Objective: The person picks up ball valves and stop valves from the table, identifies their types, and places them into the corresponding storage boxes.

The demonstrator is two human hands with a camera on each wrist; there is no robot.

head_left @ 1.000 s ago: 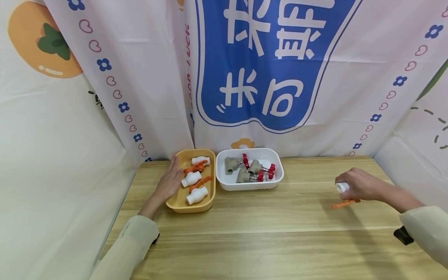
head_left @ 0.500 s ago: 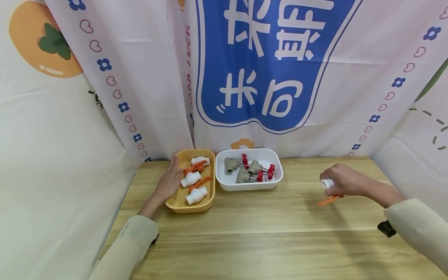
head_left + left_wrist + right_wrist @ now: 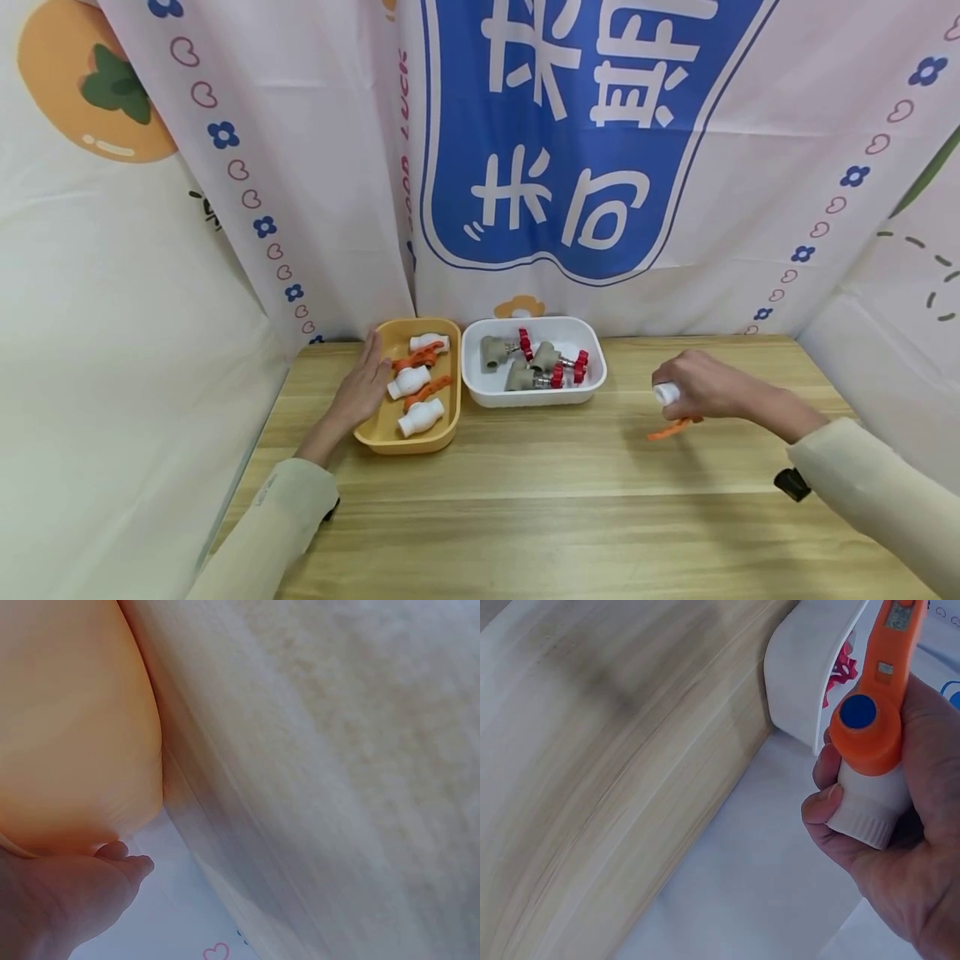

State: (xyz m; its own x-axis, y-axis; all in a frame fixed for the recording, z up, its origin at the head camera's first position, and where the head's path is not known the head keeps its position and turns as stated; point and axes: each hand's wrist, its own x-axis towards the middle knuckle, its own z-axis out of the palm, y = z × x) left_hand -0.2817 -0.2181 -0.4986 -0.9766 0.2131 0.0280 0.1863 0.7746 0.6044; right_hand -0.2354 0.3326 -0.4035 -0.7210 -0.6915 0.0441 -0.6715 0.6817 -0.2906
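Note:
My right hand [image 3: 705,383] grips a white plastic ball valve [image 3: 666,394] above the right part of the table. In the right wrist view, the valve's orange lever handle [image 3: 885,690] with a blue cap [image 3: 857,711] faces the camera, and fingers wrap its white body. At the left, my left hand [image 3: 360,393] rests along the outer left side of a yellow bin [image 3: 412,447], fingers straight. Inside that bin lie white ball valves [image 3: 421,418] with orange handles. In the left wrist view, the left hand [image 3: 75,896] touches the bin's wall [image 3: 82,735].
Right beside the yellow bin stands a white bin [image 3: 532,400] holding grey pipe valves [image 3: 521,377] with red handwheels. Both sit at the back of the wooden table [image 3: 540,517], against a printed curtain [image 3: 337,167].
Holding the ball valve, my right hand has moved left across the table toward the white bin. My left hand stays at the yellow bin.

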